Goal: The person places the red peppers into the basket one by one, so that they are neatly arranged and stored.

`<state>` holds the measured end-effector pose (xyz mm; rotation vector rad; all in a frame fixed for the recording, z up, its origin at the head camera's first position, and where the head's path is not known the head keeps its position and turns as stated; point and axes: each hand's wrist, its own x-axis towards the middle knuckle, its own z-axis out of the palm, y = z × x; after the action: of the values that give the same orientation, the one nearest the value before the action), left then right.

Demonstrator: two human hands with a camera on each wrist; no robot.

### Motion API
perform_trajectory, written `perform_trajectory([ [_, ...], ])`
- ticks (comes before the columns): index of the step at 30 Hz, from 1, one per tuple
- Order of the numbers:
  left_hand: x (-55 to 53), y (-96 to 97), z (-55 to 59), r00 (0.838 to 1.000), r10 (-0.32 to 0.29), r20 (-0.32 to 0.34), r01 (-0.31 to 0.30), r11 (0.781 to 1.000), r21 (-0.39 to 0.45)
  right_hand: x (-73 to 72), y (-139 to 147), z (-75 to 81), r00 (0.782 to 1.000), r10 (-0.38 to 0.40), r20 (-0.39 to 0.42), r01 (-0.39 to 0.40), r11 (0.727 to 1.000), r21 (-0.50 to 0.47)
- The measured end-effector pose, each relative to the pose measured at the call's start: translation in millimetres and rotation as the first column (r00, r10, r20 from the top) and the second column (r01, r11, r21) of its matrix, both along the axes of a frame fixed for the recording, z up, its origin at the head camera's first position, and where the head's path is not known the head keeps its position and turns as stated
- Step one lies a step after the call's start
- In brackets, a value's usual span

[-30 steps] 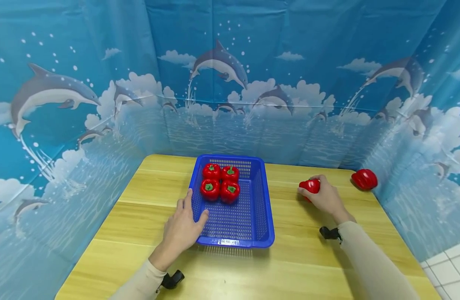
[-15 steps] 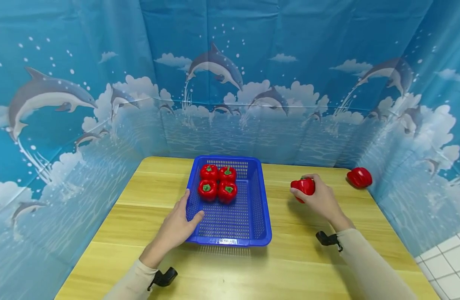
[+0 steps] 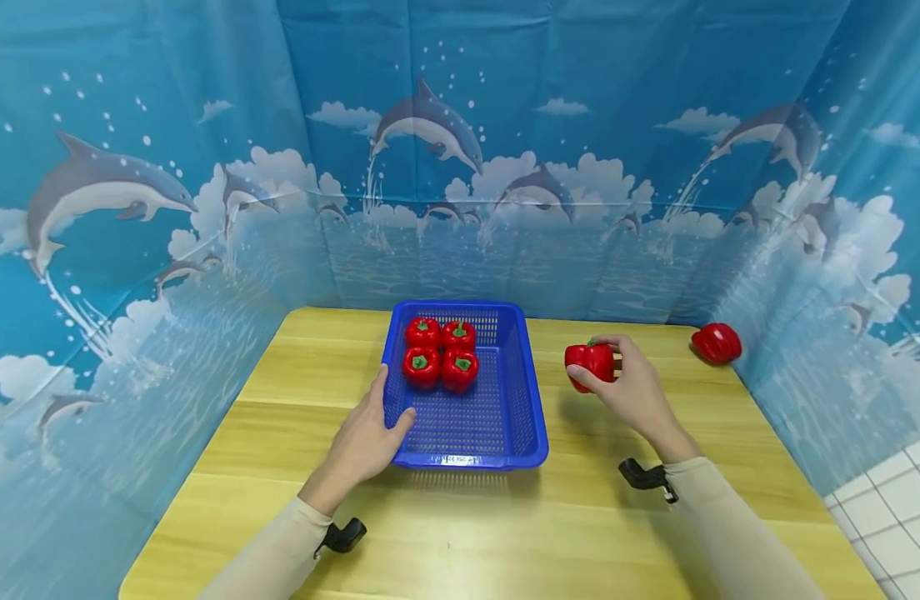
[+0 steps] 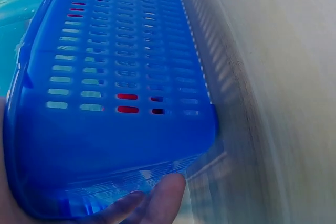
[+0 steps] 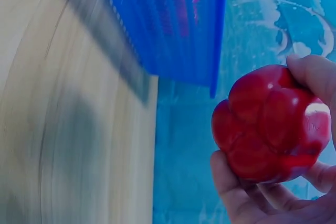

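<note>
My right hand (image 3: 640,396) holds a red bell pepper (image 3: 589,367) above the table, right of the basket. Its thumb and fingers wrap the sides, and the lobed bottom of the pepper (image 5: 268,129) faces the right wrist view. My left hand (image 3: 366,437) grips the near left side of a blue plastic basket (image 3: 537,408), thumb over the rim. In the left wrist view, fingertips (image 4: 167,198) curl at the basket's slotted wall (image 4: 115,140). Several red bell peppers (image 3: 460,371) with green stems stand grouped in the basket's far left part.
Another red bell pepper (image 3: 717,343) lies on its side at the table's far right corner. The wooden table (image 3: 460,550) is backed by a blue dolphin-print curtain (image 3: 460,250) on the far side and both flanks. White tiles (image 3: 891,517) show at the lower right.
My right hand has raised the bell pepper from near the table and carried it left towards the basket. The left hand stays at the basket's side; the head view has shifted slightly.
</note>
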<state>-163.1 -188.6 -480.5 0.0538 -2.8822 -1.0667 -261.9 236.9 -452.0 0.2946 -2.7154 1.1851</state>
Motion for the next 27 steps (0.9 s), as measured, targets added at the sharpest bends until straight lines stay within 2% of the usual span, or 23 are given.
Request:
perform_trajectory([
  [5, -1.9, 6.8, -2.6, 1.0, 0.01, 0.018, -0.009, 1.0, -0.008, 7.8, -8.1, 4.6, 1.0, 0.024, -0.006, -0.024, 0.999, -0.024],
  [14, -6.4, 7.0, -3.8, 1.0, 0.006, 0.019, -0.005, 1.0, -0.006, 14.8, -24.0, 17.4, 0.995, 0.095, -0.034, -0.096, 0.995, -0.028],
  [27, -5.9, 6.5, -4.2, 1.0, -0.006, 0.003, 0.006, 1.0, -0.009, 22.5, -41.8, 22.9, 0.992, 0.129, -0.012, -0.129, 0.991, -0.035],
])
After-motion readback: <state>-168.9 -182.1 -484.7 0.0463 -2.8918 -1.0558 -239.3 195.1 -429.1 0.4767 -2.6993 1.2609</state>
